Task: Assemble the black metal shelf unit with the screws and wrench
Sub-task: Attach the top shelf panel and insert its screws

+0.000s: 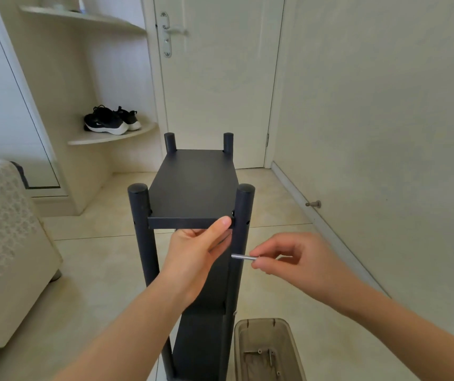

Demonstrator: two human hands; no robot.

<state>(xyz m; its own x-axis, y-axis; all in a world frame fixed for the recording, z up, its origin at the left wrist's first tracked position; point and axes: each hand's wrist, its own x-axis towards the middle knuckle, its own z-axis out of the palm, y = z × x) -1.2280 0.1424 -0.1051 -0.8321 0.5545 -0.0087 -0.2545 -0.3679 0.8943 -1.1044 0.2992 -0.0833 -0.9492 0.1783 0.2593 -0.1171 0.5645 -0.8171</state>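
Grips the front edge of the top panel (pixel 191 188) of the black metal shelf unit (pixel 220 279) with the left hand (pixel 195 251): thumb pressed flat on the edge, fingers curled underneath. Pinches the wrench (pixel 243 257), a short silver rod, between thumb and forefinger of the right hand (pixel 291 259), other fingers loosely curled. Holds the wrench roughly level, free tip pointing at the near right post (pixel 243 213), just below the left-hand grip; cannot tell whether tip and post touch. Stands upright on the tiled floor (pixel 280 207), four round posts rising above the top panel, with the near left post (pixel 139 213) on the opposite side of the left-hand grip from the wrench. Beneath the left wrist: a lower panel (pixel 201 342). Below the right forearm, just beside the foot of the near right post: a translucent tray (pixel 241 342) with a few small screws (pixel 272 356) inside. Well beyond the left-hand grip: a pair of black shoes (pixel 110 121) on a corner shelf (pixel 116 137), and a closed door (pixel 217 86) behind the unit
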